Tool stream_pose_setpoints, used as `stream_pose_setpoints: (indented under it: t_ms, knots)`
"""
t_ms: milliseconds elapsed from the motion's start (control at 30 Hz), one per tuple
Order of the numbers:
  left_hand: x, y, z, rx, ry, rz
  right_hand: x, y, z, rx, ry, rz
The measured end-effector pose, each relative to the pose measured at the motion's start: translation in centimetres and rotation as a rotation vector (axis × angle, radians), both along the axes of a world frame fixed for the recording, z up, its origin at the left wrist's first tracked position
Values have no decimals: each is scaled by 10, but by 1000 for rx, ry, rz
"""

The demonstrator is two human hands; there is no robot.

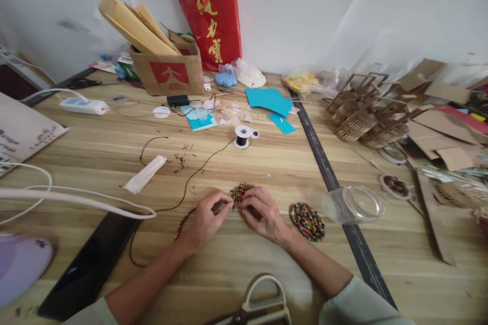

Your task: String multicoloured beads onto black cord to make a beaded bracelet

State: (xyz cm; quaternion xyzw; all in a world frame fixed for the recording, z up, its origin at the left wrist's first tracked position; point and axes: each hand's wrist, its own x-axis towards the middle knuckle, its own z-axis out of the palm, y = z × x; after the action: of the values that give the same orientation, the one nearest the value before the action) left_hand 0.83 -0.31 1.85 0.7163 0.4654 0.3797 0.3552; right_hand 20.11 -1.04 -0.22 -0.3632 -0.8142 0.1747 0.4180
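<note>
My left hand and my right hand meet over a small round mat of multicoloured beads on the wooden table. Fingers of both hands pinch its near edge. A strand of beads trails left from under my left hand, joined to a black cord that runs up to a spool. A second finished bead disc lies just right of my right wrist.
Scissors lie at the near edge. A clear plastic jar lies on its side at right, with laser-cut wooden baskets and cardboard beyond. A cardboard box, red bag, teal sheets, power strip and white cables are around.
</note>
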Motion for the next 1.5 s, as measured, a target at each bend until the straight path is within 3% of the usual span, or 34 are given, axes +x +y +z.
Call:
stream_pose_setpoints:
  t_ms: [333,1500]
  knots:
    - [0,1,-7,150,-75,62,-1,1,-4,21,-122,-11]
    - [1,-1,-2,94,9,-31,1,1,-3,45,-155,13]
